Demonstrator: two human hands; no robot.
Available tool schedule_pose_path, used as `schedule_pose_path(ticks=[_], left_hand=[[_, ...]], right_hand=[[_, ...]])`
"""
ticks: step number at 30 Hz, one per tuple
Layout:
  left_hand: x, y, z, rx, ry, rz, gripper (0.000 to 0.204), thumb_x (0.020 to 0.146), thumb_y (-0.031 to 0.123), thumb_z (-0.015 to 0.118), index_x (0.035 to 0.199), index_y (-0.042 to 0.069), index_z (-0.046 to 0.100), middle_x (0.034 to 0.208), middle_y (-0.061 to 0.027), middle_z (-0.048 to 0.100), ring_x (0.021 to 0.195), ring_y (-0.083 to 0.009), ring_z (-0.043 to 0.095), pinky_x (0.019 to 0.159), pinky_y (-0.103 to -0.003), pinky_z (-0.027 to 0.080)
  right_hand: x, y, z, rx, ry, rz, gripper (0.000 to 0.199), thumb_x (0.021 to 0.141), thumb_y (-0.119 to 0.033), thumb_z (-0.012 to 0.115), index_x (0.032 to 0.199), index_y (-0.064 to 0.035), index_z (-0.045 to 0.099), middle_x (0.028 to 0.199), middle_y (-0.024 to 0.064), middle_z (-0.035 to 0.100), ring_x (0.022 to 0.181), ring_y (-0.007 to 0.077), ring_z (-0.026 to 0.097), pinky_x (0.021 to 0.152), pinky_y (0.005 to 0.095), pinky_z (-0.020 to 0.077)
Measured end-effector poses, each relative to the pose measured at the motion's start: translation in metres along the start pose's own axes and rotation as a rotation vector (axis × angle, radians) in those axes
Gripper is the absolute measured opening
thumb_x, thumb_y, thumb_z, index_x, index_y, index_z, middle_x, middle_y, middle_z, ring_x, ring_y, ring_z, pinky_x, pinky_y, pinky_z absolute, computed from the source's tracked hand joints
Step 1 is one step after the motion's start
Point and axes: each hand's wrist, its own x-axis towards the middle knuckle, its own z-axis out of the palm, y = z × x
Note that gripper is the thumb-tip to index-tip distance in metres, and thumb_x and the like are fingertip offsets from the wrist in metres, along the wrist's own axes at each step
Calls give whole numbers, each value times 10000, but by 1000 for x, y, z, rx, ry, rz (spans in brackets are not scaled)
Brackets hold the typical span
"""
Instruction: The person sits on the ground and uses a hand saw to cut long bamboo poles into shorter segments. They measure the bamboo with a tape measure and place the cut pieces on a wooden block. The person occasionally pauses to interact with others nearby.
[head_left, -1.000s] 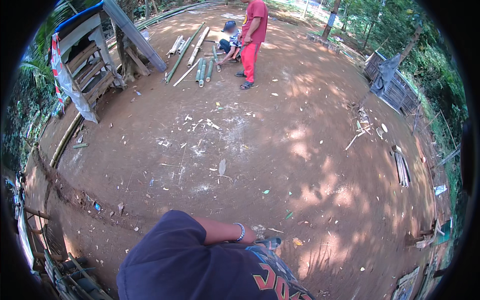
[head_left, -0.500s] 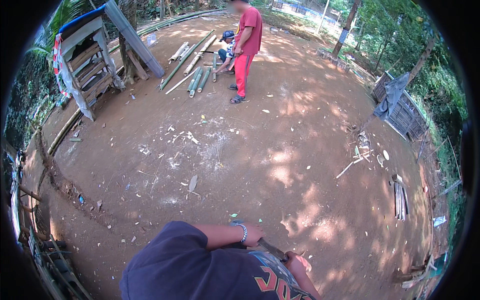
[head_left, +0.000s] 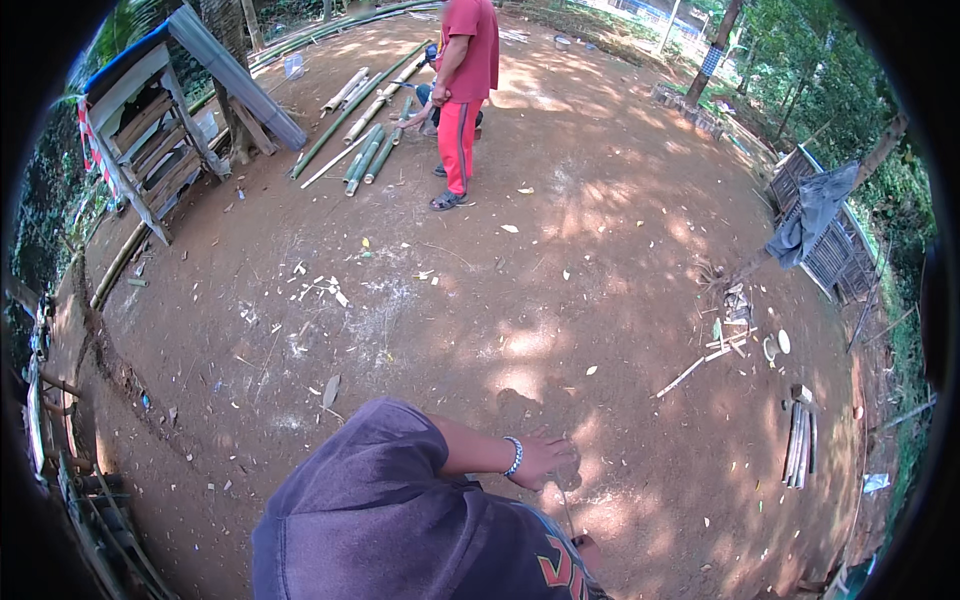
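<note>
My left hand (head_left: pixel 545 461), with a beaded bracelet on its wrist, reaches out over the dirt, fingers stretched out and the thumb side close to a blade. That blade belongs to a large knife (head_left: pixel 567 511), now seen almost edge-on as a thin line. Whether the left hand touches it I cannot tell. My right hand (head_left: pixel 590 551), mostly hidden by my dark shirt, is closed around the knife's dark handle at the lower edge.
A person in red (head_left: pixel 462 110) stands ahead, partly covering a crouching person beside cut green bamboo (head_left: pixel 366 158). A wooden shelter (head_left: pixel 160 130) stands at the left. Short poles (head_left: pixel 798 445) lie at the right; pale chips (head_left: pixel 325 288) litter the dirt.
My left hand has moved right and forward from the blade, its fingers straightening. The knife has turned edge-on, and my right hand has dropped lower, further behind my shirt. The view has shifted.
</note>
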Motion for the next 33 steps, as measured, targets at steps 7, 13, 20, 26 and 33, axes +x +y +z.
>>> schedule_pose_path(ticks=[7, 13, 20, 26, 33], left_hand=[[156, -56, -51, -180, -99, -160, 848, 853, 463, 708, 1518, 45, 388, 1537, -233, 424, 1389, -397, 460, 1137, -503, 396], [210, -152, 35, -336, -185, -685, 682, 836, 503, 678, 1298, 3, 640, 1334, -272, 616, 1253, -410, 586, 1075, -459, 458], [251, -166, -4, -456, -210, -1123, 713, 912, 604, 574, 1237, -22, 683, 1325, -271, 625, 1266, -417, 578, 1059, -459, 460], [386, -163, -22, -456, -18, -973, 764, 879, 603, 623, 1297, -36, 639, 1341, -256, 624, 1276, -390, 581, 1084, -427, 449], [553, -247, -11, -181, -405, -493, 571, 946, 462, 576, 1305, 24, 650, 1339, -213, 632, 1267, -364, 587, 1085, -410, 452]], right_hand=[[104, 90, -69, 138, -88, 226, 404, 708, -324, 740, 993, -37, 743, 937, 216, 739, 901, 387, 723, 798, 480, 571], [218, 128, -142, 30, -201, 222, 454, 734, -364, 755, 1046, -35, 736, 998, 217, 735, 967, 376, 713, 844, 464, 566], [318, 219, -237, -107, -307, 279, 514, 763, -410, 772, 1108, -32, 727, 1070, 218, 731, 1045, 362, 702, 897, 446, 559], [416, 282, -292, -29, -138, 226, 490, 769, -413, 789, 1078, -38, 728, 1108, 205, 731, 1068, 357, 696, 925, 435, 551], [496, 235, -401, 149, -165, 381, 492, 767, -426, 742, 1096, -62, 703, 1136, 199, 715, 1086, 373, 677, 934, 455, 539]])
